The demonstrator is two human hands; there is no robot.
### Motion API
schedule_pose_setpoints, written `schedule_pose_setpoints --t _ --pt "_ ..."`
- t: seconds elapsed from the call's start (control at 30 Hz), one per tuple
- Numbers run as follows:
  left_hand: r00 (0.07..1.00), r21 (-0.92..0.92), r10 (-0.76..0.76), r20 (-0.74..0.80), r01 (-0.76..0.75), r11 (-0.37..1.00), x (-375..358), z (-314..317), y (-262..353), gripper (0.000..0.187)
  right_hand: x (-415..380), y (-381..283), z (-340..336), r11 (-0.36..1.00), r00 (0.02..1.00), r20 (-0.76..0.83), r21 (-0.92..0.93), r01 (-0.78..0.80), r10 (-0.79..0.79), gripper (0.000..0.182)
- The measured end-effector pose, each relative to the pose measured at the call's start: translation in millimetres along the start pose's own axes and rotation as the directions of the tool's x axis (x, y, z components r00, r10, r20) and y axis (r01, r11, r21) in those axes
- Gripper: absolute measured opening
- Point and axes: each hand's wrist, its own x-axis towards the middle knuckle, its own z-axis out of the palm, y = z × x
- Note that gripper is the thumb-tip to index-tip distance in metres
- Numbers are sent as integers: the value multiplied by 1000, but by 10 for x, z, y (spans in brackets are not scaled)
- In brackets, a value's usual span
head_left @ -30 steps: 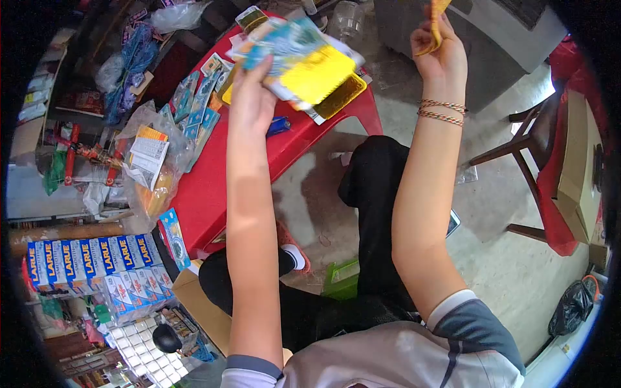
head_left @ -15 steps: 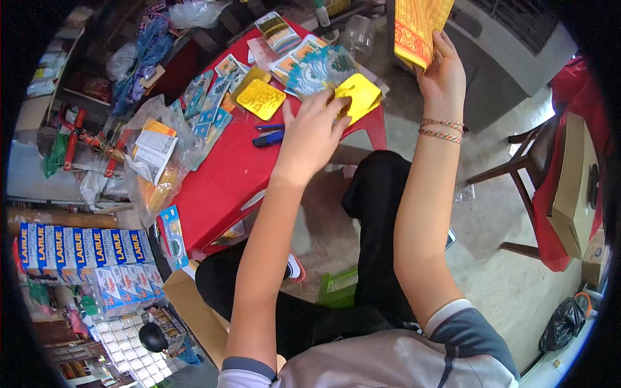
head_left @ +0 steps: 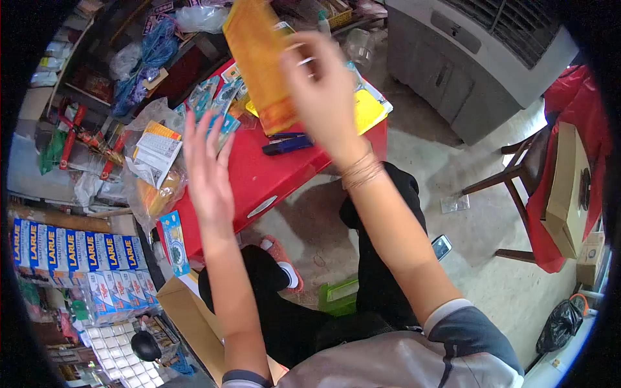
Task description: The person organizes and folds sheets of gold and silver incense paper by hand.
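Note:
My right hand (head_left: 323, 90) is raised over the red plastic table (head_left: 252, 181) and holds an orange-yellow patterned paper sheet (head_left: 259, 61) by its right edge; the hand is motion-blurred. My left hand (head_left: 206, 168) hovers open, palm up and empty, above the table's left part. Under the sheet lie gold foil papers (head_left: 369, 110), blue-green printed paper packs (head_left: 210, 107) and a dark blue stapler (head_left: 288, 143).
A clear bag of papers (head_left: 152, 165) sits at the table's left edge. Stacked LARUE boxes (head_left: 77, 255) and a cardboard box (head_left: 187, 310) stand lower left. A grey cooler (head_left: 466, 58) is at the back, a wooden chair with red cloth (head_left: 556, 174) at right, a phone (head_left: 442, 246) on the floor.
My right hand swung the orange sheet from the upper right across to above the table's middle. My left hand left the gold and blue papers on the table and pulled back leftward, open.

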Motion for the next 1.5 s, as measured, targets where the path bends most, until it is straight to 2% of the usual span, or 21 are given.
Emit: schedule_pose_setpoints --t 0.03,0.07,0.1,0.17,0.2,0.3,0.37,0.4,0.5,0.57,0.63,0.7,0.77,0.83,0.87,0.9,1.0,1.23,1.37,1.43,1.5 --pt "994 -189 -108 -5 106 976 -31 -120 58 63 -140 -230 118 998 991 127 28 -53 49 13" --pt "977 -372 -214 2 199 907 -65 -247 101 65 -283 -307 247 996 971 231 -45 71 -59 12" --pt "977 -375 -213 -12 193 907 -95 -390 98 65 -425 -347 361 974 927 342 -100 202 -157 11" --pt "922 -729 -306 237 377 571 -174 -636 40 67 -645 -424 516 871 783 501 -108 478 -368 23" --pt "914 -703 -391 105 346 621 -239 -695 38 65 -770 -436 591 861 738 541 -47 506 -404 22" --pt "914 -727 -396 84 328 603 -371 -958 -129 58 -885 -497 636 945 685 660 128 300 -307 18" --pt "861 -647 -508 -28 372 665 -397 -1029 -154 51 -747 -357 656 939 705 627 141 314 -330 18" --pt "849 -631 -528 -7 406 661 -411 -1060 -170 50 -726 -198 715 955 771 565 139 261 -293 21" --pt "879 -577 -474 -58 358 734 -445 -1133 -114 46 -607 -110 663 995 799 596 99 20 -76 29" --pt "876 -502 -461 -140 338 796 -471 -1156 -90 45 -642 -35 659 1000 741 671 -24 -16 28 53" --pt "882 -522 -454 -125 330 786 -508 -1210 -79 44 -707 -17 693 978 689 714 26 -205 125 62" --pt "891 -542 -446 -79 337 770 -550 -1226 -38 44 -751 2 696 865 559 762 -6 -501 328 67" --pt "906 -546 -422 -36 336 768 -568 -1225 16 42 -752 -39 719 804 515 782 30 -594 351 67" --pt "914 -565 -403 -38 313 764 -589 -1252 6 40 -715 -139 695 635 327 829 -44 -771 453 64" --pt "913 -541 -407 -40 323 777 -595 -1260 18 40 -720 -151 689 573 285 847 -27 -819 448 50" --pt "910 -517 -412 -42 333 789 -603 -1269 28 39 -711 -153 678 571 281 850 -28 -820 446 50" --pt "923 -480 -377 -72 299 825 -580 -1296 10 39 -692 -182 670 611 347 824 2 -792 448 23" --pt "923 -448 -340 -183 230 864 -528 -1258 4 45 -684 -118 632 732 447 769 -39 -680 457 16" --pt "840 -405 -407 -358 253 879 -540 -1260 -212 66 -636 -198 607 649 424 755 -4 -760 500 15" --pt "816 -510 -508 -277 323 797 -540 -1275 -258 65 -621 -257 588 592 401 752 18 -806 523 15" --pt "821 -513 -498 -278 312 800 -543 -1230 -254 68 -636 -285 579 590 396 756 15 -807 521 16"
